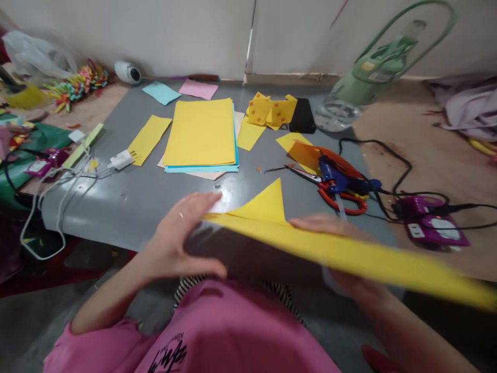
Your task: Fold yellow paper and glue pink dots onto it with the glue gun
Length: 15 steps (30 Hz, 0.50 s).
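Note:
My right hand (326,224) grips a long yellow paper sheet (310,246), with fingers above it and thumb below. The sheet is seen nearly edge-on, and its right end is blurred. At its left part a pointed corner (269,202) stands up. My left hand (182,233) is open beside the sheet's left end, thumb spread away from the fingers; whether the fingertips touch the paper I cannot tell. Beyond my hands lies a stack of yellow sheets (200,132), with blue and pale sheets under it.
Red-handled scissors (344,203) and a blue glue gun (334,173) lie right, with black cords to a purple box (430,217). Behind stand a green-topped bottle (361,77), a phone (303,115) and folded yellow pieces (272,111). White cables (58,191) hang over the left edge.

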Available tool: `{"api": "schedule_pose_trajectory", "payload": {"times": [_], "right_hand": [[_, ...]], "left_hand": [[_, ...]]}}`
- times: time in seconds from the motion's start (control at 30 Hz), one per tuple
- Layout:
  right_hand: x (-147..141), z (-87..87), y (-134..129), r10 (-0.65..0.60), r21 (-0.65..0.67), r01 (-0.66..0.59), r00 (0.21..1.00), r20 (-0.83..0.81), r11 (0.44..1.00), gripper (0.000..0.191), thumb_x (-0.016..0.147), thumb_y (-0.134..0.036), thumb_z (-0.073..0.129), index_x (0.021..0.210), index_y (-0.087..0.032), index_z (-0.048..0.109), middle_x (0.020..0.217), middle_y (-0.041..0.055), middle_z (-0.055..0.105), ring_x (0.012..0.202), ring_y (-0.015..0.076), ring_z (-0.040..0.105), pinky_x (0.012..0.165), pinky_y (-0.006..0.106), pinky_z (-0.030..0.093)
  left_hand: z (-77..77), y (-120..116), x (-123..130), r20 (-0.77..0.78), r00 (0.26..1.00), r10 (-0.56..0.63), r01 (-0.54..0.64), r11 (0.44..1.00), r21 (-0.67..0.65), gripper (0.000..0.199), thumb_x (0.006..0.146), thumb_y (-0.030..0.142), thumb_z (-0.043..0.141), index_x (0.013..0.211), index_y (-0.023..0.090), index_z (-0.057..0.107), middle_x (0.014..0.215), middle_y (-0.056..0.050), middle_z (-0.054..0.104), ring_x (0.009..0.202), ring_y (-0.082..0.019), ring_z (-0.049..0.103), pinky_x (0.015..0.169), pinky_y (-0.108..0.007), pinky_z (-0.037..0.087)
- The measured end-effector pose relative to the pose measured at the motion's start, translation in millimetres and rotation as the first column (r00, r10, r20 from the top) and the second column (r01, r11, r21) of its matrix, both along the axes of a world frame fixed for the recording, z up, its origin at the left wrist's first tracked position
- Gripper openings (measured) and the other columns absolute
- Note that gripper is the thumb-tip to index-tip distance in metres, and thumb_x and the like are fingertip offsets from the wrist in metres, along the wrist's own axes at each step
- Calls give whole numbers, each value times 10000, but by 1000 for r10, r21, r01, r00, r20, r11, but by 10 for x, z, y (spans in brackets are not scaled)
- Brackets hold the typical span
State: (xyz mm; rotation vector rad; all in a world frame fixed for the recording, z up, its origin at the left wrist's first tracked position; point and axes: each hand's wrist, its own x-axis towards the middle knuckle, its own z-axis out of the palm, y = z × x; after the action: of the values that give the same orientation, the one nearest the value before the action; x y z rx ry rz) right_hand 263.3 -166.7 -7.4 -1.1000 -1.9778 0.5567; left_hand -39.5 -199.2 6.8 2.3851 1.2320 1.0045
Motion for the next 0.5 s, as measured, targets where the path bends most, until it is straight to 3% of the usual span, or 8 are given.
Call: {"api": "schedule_pose_trajectory", "payload": {"times": [0.07,0.17,0.23,0.33,0.5], "right_hand": [[-84,208,102,-187,-152,146,933,-307,978,208,940,-464,598,1036,-354,747,975,6,787,934,240,747,790,413,644],[-273,479,264,-265,-283,126,804,-532,951,213,855,-467,706,1025,-345,742,1084,4,775,1150,265,690,923,463,623],[-346,571,356,-251,-314,70,771,-585,947,197,826,-475,727,980,-354,743,1095,2,772,1156,262,687,918,450,626],[-322,576,468,-203,-333,-9,777,-596,943,189,811,-500,722,944,-366,732,1091,3,770,1033,246,728,777,398,656],[-165,464,605,-252,-491,-85,775,-579,867,322,663,-434,857,900,-268,716,924,-2,769,685,159,707,502,268,596]], "left_hand": [[102,227,-57,173,983,62,-29,982,-188,813,828,541,735,1515,259,405,1357,-125,659,1246,-279,636,1059,-435,525],[269,541,-5,448,893,42,121,936,-330,488,891,496,678,1297,234,613,1073,-69,760,968,-209,736,854,-342,613],[383,698,52,530,847,33,185,917,-353,373,891,461,681,1169,213,677,1017,-59,760,939,-197,732,825,-328,611],[525,883,56,570,819,70,199,897,-395,283,872,406,691,1042,180,708,981,-57,754,933,-190,716,811,-317,596],[568,1169,-119,470,859,204,140,790,-597,202,804,354,706,919,188,688,728,4,679,616,-107,628,548,-208,492]]}}
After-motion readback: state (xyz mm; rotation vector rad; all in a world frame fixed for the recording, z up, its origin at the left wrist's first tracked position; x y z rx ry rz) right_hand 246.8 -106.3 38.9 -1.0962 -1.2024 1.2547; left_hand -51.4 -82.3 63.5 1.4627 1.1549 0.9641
